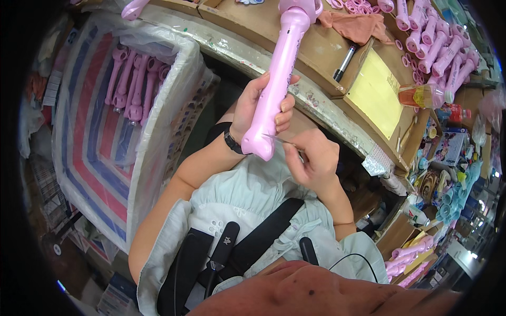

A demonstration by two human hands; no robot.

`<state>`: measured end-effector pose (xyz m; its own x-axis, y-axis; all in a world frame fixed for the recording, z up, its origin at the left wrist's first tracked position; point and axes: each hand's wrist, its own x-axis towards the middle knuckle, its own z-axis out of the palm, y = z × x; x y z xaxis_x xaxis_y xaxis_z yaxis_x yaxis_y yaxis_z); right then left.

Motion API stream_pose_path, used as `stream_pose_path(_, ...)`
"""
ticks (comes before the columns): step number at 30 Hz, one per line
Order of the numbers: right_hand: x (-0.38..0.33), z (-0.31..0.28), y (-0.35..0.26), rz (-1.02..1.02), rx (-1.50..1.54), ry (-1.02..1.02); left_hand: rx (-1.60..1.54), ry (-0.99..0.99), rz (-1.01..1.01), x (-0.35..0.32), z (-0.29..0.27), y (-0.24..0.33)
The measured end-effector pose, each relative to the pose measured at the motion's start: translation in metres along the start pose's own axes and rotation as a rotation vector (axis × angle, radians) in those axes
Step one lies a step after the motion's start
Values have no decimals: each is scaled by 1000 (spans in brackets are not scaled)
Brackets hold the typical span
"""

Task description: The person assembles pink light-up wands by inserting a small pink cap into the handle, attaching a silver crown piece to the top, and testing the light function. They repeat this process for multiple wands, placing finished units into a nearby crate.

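My left hand (pixel 247 108) is wrapped round a long pink plastic toy part (pixel 273 92), a tube with a flared knob at the near end and a rounded head at the far end. It is held tilted above my lap, the knob toward me. My right hand (pixel 314 158) is closed on a small thin knife, mostly hidden in the fingers. Its pointed metal blade (pixel 278 139) is at the side of the knob and seems to touch it. A dark watch (pixel 232 143) is on my left wrist.
On the left, a plastic-lined crate (pixel 134 174) holds several similar pink parts (pixel 138 84). Ahead, the cardboard-covered workbench (pixel 316 52) bears a black marker (pixel 345 63), yellow paper (pixel 373 95), an orange cloth (pixel 356 25), pink rings (pixel 361 6) and piled pink parts (pixel 448 50).
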<state>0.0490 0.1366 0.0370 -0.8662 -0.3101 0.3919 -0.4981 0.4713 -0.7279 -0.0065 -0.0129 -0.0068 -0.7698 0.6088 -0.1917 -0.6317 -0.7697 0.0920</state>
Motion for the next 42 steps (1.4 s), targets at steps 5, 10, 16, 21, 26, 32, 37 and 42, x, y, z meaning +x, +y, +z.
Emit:
stream_pose_path(5,4,-1,0,-28,-9,-77,81,0,-16,1,-2,1)
stream_pose_path(10,-3,1,2,-64,-19,-53,99,2,-34,2,-6,0)
stream_pose_path(16,-28,-28,62,-15,-555,523,268,138,23,2,-2,-11)
stream_pose_path(21,-71,-51,119,27,-1124,425,668,189,154,2,-10,-26)
stream_pose_path(26,-86,-43,135,212,-1097,405,14,-166,-335,-4,-26,-31)
stream_pose_path(32,-68,-34,101,203,-800,529,87,-123,-294,-8,-41,-37)
stream_pose_path(37,-29,13,66,474,541,374,89,-66,-260,-8,-58,-32)
stream_pose_path(42,12,47,59,661,868,95,386,189,-243,-5,-49,-29)
